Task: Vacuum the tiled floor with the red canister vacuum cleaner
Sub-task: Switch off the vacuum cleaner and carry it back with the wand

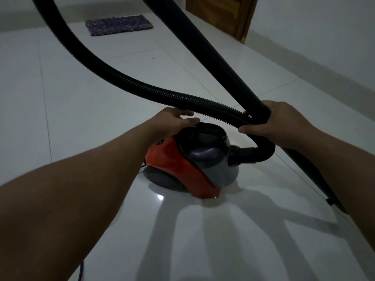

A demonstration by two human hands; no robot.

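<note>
The red canister vacuum cleaner with a grey and black top sits on the white tiled floor in the middle of the view. My left hand rests on the black handle at its top, fingers spread over it. My right hand is closed around the black rigid tube and the ribbed black hose where they cross. The hose loops from the canister's front port up and away to the upper left. The tube's lower end passes behind my right forearm.
A dark woven mat lies on the floor at the back left. A wooden door stands at the back right beside a white wall. A thin cord shows at the bottom left.
</note>
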